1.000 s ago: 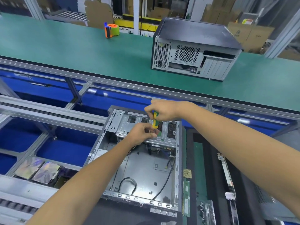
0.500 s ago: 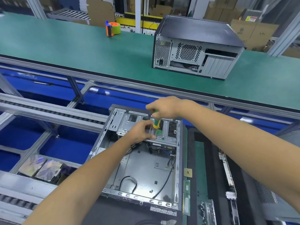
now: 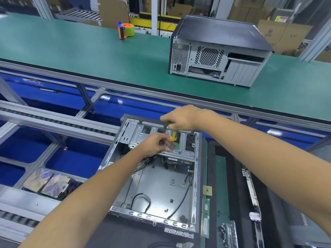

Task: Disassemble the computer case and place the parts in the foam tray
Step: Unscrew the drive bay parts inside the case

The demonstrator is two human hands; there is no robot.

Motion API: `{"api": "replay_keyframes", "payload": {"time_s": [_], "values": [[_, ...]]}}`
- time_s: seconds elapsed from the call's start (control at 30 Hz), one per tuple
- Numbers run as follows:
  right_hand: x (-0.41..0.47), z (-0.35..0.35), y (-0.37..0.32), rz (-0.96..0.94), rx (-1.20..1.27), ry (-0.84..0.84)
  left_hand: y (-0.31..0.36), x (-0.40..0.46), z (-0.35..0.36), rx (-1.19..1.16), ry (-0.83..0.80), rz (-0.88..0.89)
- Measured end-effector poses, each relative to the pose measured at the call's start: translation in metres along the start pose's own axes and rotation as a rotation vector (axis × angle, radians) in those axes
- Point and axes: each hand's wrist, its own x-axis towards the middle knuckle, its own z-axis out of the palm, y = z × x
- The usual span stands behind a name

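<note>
An open computer case (image 3: 157, 187) lies on its side in front of me, its steel floor bare except for black cables. A metal drive cage (image 3: 180, 151) spans its far end. My right hand (image 3: 180, 117) grips the top of a yellow-and-green screwdriver (image 3: 173, 136) that stands upright on the cage. My left hand (image 3: 157, 143) pinches the screwdriver's lower end with curled fingers, right at the cage surface. The black foam tray (image 3: 231, 178) lies to the right of the case, with a green circuit board (image 3: 221, 190), a CPU chip (image 3: 207, 190) and memory sticks (image 3: 205, 217) in it.
A closed computer case (image 3: 218, 52) stands on the green conveyor belt (image 3: 89, 51) beyond, near an orange tape dispenser (image 3: 125, 30). Blue bins (image 3: 75, 161) and aluminium rails sit at left, with shiny drives (image 3: 48, 181) in one. A perforated side panel (image 3: 293, 217) lies at right.
The screwdriver and both hands have stayed on the drive cage; my right hand has shifted slightly on the handle. The camera has tilted a little.
</note>
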Motion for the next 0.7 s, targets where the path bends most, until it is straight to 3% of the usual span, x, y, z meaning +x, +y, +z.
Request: {"api": "replay_keyframes", "payload": {"time_s": [0.17, 0.37, 0.43, 0.6, 0.7], "values": [[0.000, 0.006, -0.004, -0.025, 0.331, -0.044, 0.001, 0.000, 0.000, 0.006, 0.003, -0.024], [0.004, 0.000, 0.001, 0.087, -0.133, 0.039, -0.002, 0.001, 0.001, 0.009, 0.000, 0.003], [0.004, -0.001, 0.003, 0.052, -0.072, 0.006, -0.001, 0.001, 0.001, 0.008, 0.002, 0.014], [0.003, 0.003, -0.002, -0.045, 0.340, -0.063, -0.004, 0.000, 0.001, -0.017, 0.002, -0.001], [0.010, 0.005, -0.004, 0.029, 0.061, 0.027, -0.004, 0.001, 0.001, -0.013, -0.004, -0.006]]}}
